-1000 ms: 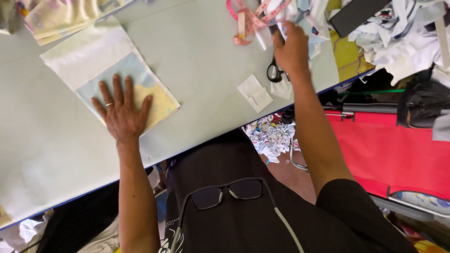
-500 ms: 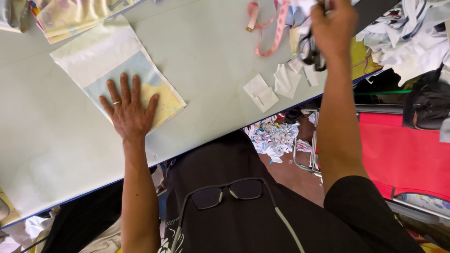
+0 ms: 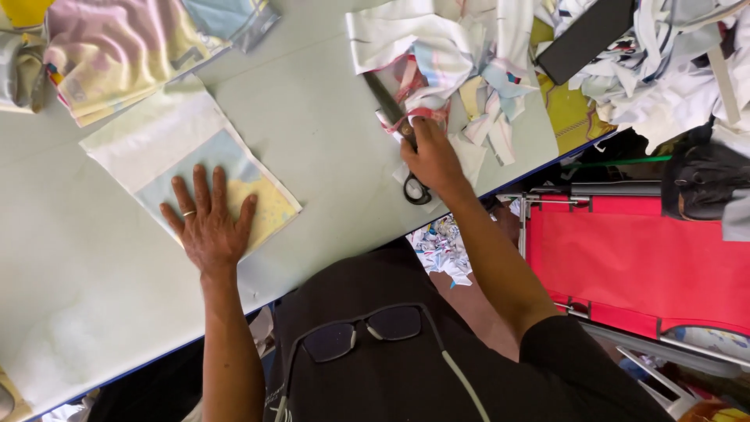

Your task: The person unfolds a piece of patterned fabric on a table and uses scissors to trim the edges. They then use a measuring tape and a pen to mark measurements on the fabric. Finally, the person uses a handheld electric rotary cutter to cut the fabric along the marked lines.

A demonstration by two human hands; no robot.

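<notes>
Head view, looking straight down: the right hand [image 3: 431, 156] rests on a pair of scissors [image 3: 397, 133] at the far right of the pale table [image 3: 328, 141], fingers curled together over the shank, so the hand is closed on the tool. The scissors' long axis runs diagonally, blades pointing up and to the left, away from the person, while the black loop handles sit toward the table's near edge, just below the knuckles. The blade tips lie against a heap of cloth scraps [image 3: 461, 70], white with pink and blue print, which touches the fingertips on their far side. The left hand [image 3: 209, 227] lies well apart on the other side, palm down, fingers spread flat on a folded fabric piece [image 3: 187, 172] of white, pale blue and yellow; it grips nothing. That hand is plainly the nearer one to the folded piece, the right the nearer one to the scissors and scraps. Counted: one pair of scissors, one folded piece under the palm, one stack of folded cloth [image 3: 117, 55] at the top left, one loose heap of scraps, and a pair of dark glasses [image 3: 367, 332] hanging at the person's chest.
</notes>
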